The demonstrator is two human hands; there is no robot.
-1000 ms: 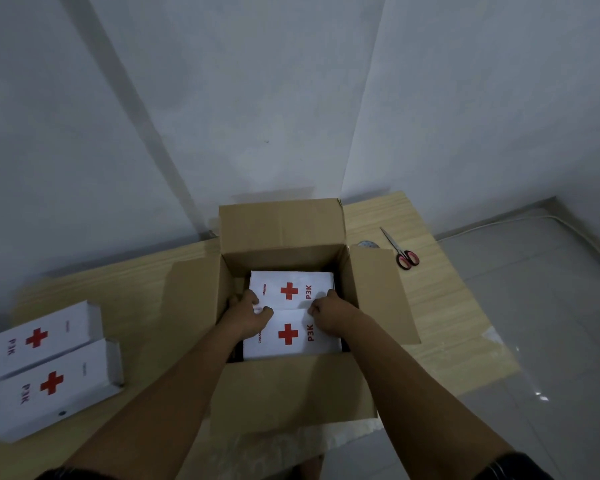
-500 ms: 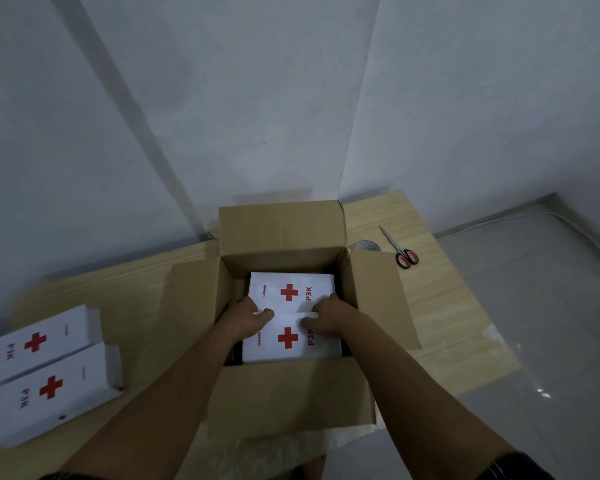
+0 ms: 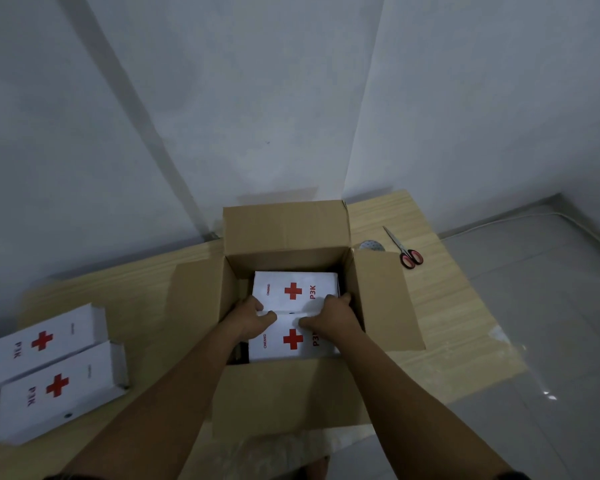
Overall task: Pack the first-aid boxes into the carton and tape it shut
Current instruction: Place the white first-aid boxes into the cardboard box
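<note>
An open brown carton (image 3: 284, 396) stands on the wooden table with all its flaps spread. Inside lie two white first-aid boxes with red crosses, a far one (image 3: 293, 291) and a near one (image 3: 291, 341), side by side. My left hand (image 3: 253, 317) and my right hand (image 3: 329, 317) are down in the carton at the seam between the two. Both thumbs lie on top of the near box, and the fingers curl down over its far edge. The lower part of the carton's inside is hidden.
Two more first-aid boxes (image 3: 45, 341) (image 3: 58, 384) lie on the table at the left. Red-handled scissors (image 3: 404, 249) and a tape roll (image 3: 371, 244) sit behind the carton's right flap. The walls stand close behind, and the table's right edge drops to a tiled floor.
Both hands stay at the seam between the two boxes. My thumbs have crept closer together, and my right hand now covers part of the near box's lettering.
</note>
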